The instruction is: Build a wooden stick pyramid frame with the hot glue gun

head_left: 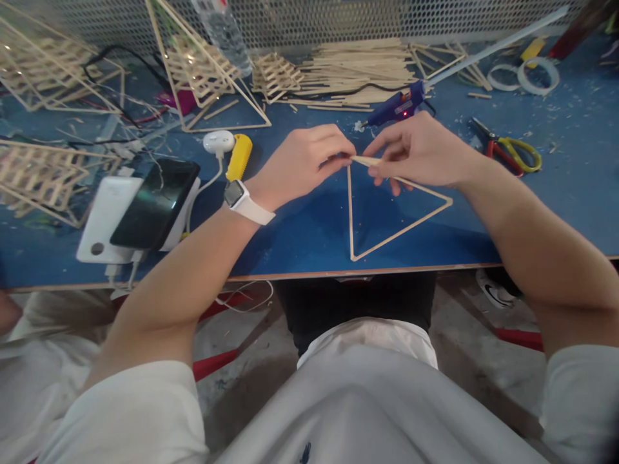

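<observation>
Bare blue desk (300, 238) lies open along the near edge, between the wooden triangle (387, 212) and the phone (155, 203) on its white box, and again to the right of the triangle below the scissors (515, 153). Just behind the hands, the blue glue gun (399, 106) and its cord block the way to the stick pile (358, 71). The left side is crowded: stick frames (207, 71), loose wires and a yellow cutter (239, 156). Tape rolls (536, 74) sit at the far right.

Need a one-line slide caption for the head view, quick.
Both hands pinch the top corner of a stick triangle on the blue table.
</observation>
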The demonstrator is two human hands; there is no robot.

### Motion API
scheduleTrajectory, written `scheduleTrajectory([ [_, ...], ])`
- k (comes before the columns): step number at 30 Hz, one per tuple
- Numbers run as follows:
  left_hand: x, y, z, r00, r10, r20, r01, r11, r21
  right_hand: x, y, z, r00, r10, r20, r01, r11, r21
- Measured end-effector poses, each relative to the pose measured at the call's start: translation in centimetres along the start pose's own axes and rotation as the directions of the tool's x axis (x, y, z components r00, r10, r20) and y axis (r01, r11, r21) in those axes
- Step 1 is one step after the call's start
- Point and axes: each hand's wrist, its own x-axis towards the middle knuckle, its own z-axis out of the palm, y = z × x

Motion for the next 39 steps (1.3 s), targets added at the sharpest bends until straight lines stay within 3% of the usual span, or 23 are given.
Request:
scheduleTrajectory([
  [6,0.0,0.2,-0.3,0.999,0.049,-0.024,-0.045,0.992,0.117,-0.4,-1.1,0.5,1.000,-0.012,-0.014,0.014,0.988,0.153],
  [10,-0.1,1.0,-0.7,0.987,0.076,-0.139,-0.054,0.986,0.156,-0.2,-0.9,1.5,0.995,-0.088,-0.048,0.098,0.957,0.275],
  [13,-0.4,1.7,-0.9,0.950,0.146,-0.276,-0.109,0.983,0.145,0.3,0.2,2.6,0.967,-0.196,-0.163,0.239,0.921,0.308],
  [15,-0.5,2.1,-0.8,0.919,0.181,-0.349,-0.134,0.979,0.154,0.4,1.0,3.4,0.918,-0.301,-0.258,0.361,0.904,0.230],
  [18,-0.5,2.4,-0.5,0.902,0.176,-0.395,-0.119,0.979,0.164,0.2,1.6,4.2,0.807,-0.467,-0.362,0.486,0.873,-0.043],
  [20,-0.3,2.6,-0.2,0.876,0.224,-0.427,-0.168,0.972,0.165,-0.2,1.7,4.5,0.733,-0.551,-0.398,0.503,0.834,-0.228],
  [23,-0.1,3.3,-0.1,0.842,0.263,-0.472,-0.230,0.965,0.127,-0.8,1.5,4.5,0.661,-0.627,-0.412,0.499,0.778,-0.383],
  [25,-0.2,4.1,-0.2,0.869,0.172,-0.464,-0.150,0.985,0.083,-1.2,1.3,4.3,0.671,-0.620,-0.406,0.473,0.780,-0.409],
  [28,-0.7,5.3,-0.4,0.911,-0.003,-0.413,0.027,0.998,0.051,-1.7,0.7,4.1,0.770,-0.481,-0.419,0.364,0.871,-0.331],
  [31,-1.1,6.0,-0.7,0.914,-0.044,-0.404,0.073,0.996,0.057,-2.0,0.0,4.1,0.814,-0.386,-0.433,0.303,0.920,-0.250],
  [35,-1.1,6.8,-1.0,0.910,-0.085,-0.405,0.115,0.992,0.051,-2.2,-0.7,4.5,0.797,-0.402,-0.450,0.338,0.915,-0.219],
  [39,-1.0,7.3,-0.7,0.892,-0.118,-0.436,0.136,0.991,0.010,-2.3,-1.1,5.3,0.721,-0.489,-0.491,0.492,0.860,-0.134],
])
